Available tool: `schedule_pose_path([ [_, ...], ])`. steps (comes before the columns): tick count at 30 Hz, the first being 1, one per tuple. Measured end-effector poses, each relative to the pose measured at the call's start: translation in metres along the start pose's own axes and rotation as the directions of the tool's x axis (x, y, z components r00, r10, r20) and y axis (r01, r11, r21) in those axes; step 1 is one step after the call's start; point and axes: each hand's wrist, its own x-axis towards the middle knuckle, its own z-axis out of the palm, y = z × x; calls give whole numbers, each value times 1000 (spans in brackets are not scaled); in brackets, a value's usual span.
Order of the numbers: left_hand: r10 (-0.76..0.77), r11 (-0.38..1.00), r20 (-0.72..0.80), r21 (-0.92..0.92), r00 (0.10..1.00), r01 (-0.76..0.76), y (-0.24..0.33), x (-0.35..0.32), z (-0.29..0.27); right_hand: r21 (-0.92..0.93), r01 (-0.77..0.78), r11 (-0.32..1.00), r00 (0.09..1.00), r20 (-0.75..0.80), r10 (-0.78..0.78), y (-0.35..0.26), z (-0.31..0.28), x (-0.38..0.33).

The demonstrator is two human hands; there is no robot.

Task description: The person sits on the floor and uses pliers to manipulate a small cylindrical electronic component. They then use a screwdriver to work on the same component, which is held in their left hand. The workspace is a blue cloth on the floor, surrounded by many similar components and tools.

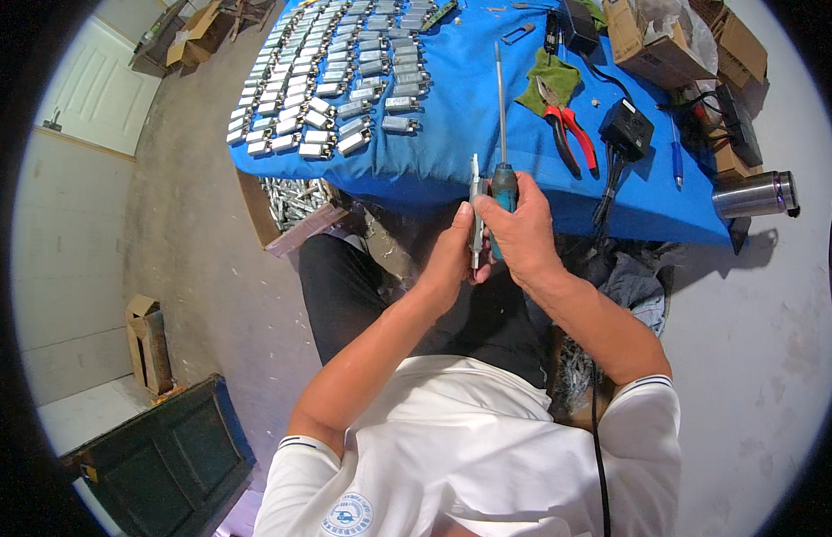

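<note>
My left hand (450, 251) is closed around a narrow, flat metal piece (476, 210) with an uneven edge, held upright at the table's front edge. Its exact kind is hard to make out. In my right hand (528, 228) is a screwdriver (503, 179) with a teal and dark handle, its long shaft pointing away over the blue cloth. The right thumb also rests against the metal piece. Farther left, small silver metal blocks (331, 89) lie in several rows. Pliers with red and black handles (568, 134) lie right of the screwdriver, their jaws on a green cloth (537, 89).
A black adapter (626, 125) with bundled cable, a blue pen (676, 161) and a steel tumbler (754, 195) lie on the right. Open cardboard boxes (653, 54) stand at the far right. Under the table's left side is a box of metal parts (295, 201).
</note>
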Motion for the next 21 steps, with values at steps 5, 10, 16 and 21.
schedule_pose_path([
  [5, -73, 982, -37, -180, 997, 65, 12, -12, 7, 165, -64, 984, 998, 19, 62, -2, 1, 0],
  [10, -143, 958, -35, -256, 989, 129, 20, -9, -9, 73, -151, 986, 988, 51, 148, -20, -27, -3],
  [16, -132, 958, 54, -249, 990, 141, 23, -1, -27, -482, 169, 860, 974, 217, -69, -16, -101, -36],
  [21, -140, 975, -56, -181, 989, 127, 29, -5, -24, -568, 410, 714, 906, 343, -247, -45, -117, -67],
])
